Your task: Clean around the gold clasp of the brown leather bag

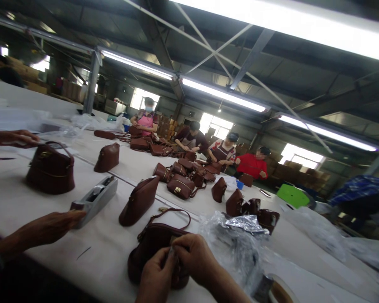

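Observation:
A dark brown handbag [142, 256] with a thin strap stands on the white table right in front of me. Before its front face, my left hand [158, 275] and my right hand [197, 256] meet, thumbs and fingers pinched closed. Whatever lies between the fingertips is too small and hidden to make out. The bag's strap [177, 210] arches above its top. Behind it, another brown bag [140, 200] leans on the table.
A co-worker's hand [55, 225] holds a grey tape dispenser [97, 198] at left, near a brown bag [52, 172]. Crumpled clear plastic [233, 244] and a tape roll [276, 290] lie at right. Several bags [181, 185] and co-workers [189, 139] are farther back, by a green board [293, 195].

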`<state>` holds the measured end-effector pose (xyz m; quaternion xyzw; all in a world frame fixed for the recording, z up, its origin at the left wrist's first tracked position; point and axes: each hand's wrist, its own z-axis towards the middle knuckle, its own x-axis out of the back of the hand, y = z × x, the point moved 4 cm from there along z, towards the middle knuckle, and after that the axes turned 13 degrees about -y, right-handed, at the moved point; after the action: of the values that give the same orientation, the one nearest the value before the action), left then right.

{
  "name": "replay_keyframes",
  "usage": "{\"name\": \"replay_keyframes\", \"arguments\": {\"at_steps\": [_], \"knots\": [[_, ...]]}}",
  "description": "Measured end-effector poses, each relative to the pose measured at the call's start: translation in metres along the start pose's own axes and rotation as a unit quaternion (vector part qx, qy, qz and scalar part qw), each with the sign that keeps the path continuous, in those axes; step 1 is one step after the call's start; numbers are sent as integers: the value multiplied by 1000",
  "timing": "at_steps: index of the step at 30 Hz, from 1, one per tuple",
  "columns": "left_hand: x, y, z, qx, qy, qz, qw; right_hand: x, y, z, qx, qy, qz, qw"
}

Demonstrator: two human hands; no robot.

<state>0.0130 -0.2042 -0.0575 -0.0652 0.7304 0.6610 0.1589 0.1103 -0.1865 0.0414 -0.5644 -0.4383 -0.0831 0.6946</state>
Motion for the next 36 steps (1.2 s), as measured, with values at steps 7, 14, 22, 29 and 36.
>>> {"name": "replay_keyframes", "arguments": {"at_steps": [7, 14, 22, 29, 36], "knots": [[2, -1, 1, -1, -14, 5, 1000, 2, 0, 0, 26, -7, -10, 1000], [3, 1, 0, -11, -7, 36, 999, 5, 1, 1, 28, -19, 17, 999], [0, 3, -2, -4, 6, -7, 1000, 8, 13, -2, 14, 71, 14, 997], [2, -3, 2, -5, -3, -1, 1000, 2, 11, -5, 36, 60, 11, 998], [2, -2, 2, 6, -7, 12, 1000, -3, 20, -2, -27, 96, -33, 994]]}}
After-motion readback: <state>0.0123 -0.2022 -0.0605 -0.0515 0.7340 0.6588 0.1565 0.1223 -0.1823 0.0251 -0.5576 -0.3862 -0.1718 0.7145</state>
